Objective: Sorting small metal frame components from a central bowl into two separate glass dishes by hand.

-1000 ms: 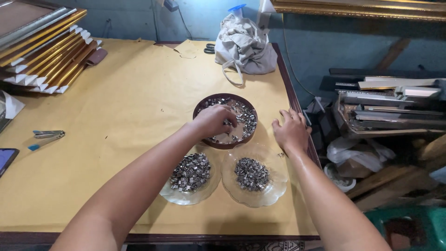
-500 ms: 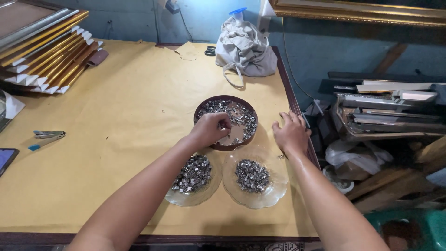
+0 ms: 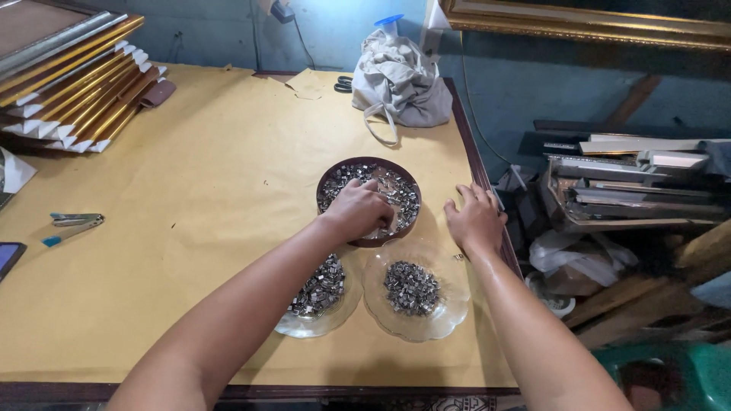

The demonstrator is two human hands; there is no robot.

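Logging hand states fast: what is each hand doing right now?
Left hand: curled in the brown dish of small metal pieces; grasp cannot be told.
Right hand: open, flat on the table, holding nothing.

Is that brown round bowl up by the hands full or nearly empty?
Partly full. Small shiny metal pieces cover the floor of the brown bowl below its rim, and the left hand reaches into them.

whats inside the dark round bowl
The dark round bowl holds a heap of small shiny metal pieces. The left hand rests in it, covering the near part, so what its fingers grip is hidden.
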